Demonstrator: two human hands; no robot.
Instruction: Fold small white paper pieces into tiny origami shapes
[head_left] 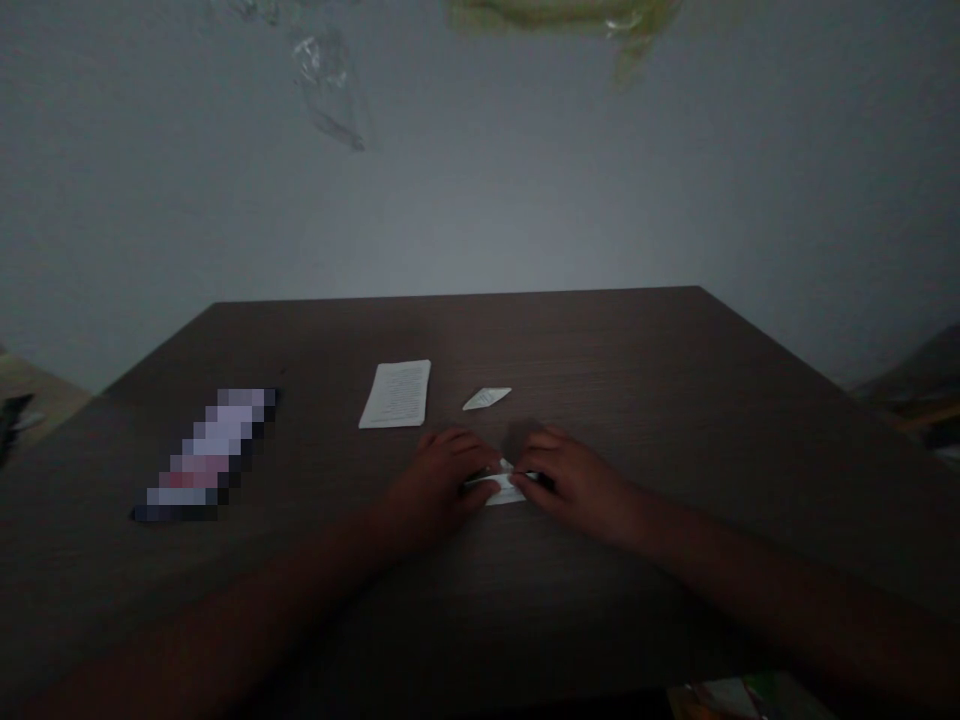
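Head view: left hand (456,478) and right hand (568,482), fingers bent inward, pinching small white paper (508,495) between them above near tabletop (600,350). Blurred phone-like slab (210,450) lying left. Farther, printed paper rectangle (397,395) resting beside paper diamond (487,398). Pale wall (480,180) standing behind.

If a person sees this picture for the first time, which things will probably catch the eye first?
Probably the left hand and right hand, close together near the middle of the table, with their fingers on a small white paper. Just beyond them lies a pointed folded paper, with a printed paper to its left. The phone-like device further left also stands out, its face pixelated.
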